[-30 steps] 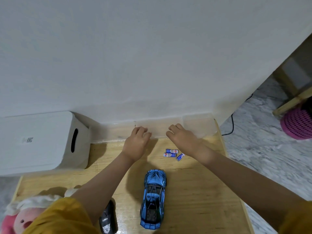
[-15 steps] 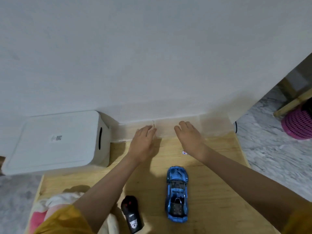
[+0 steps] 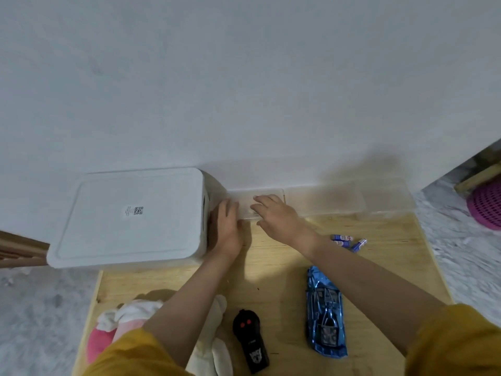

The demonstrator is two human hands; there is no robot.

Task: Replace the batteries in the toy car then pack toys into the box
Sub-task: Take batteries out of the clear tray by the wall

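Toy car (image 3: 325, 312) lies on the counter (image 3: 273, 270), well behind both hands' fingers (image 3: 267, 200), which rest straight on a clear container (image 3: 260, 203). It looks light, rigid, glossy; grip its sides. Batteries (image 3: 347, 241) lie right of them.

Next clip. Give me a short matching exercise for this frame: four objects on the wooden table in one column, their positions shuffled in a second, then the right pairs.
Things:
1. toy car
2. remote control
3. batteries
4. white box

Places:
A. far left, against the wall
B. near edge, beside the plush toy
C. loose, right of the right hand
D. near right, nose pointing to the wall

Pairs: 1-D, 2-B, 3-C, 4-A
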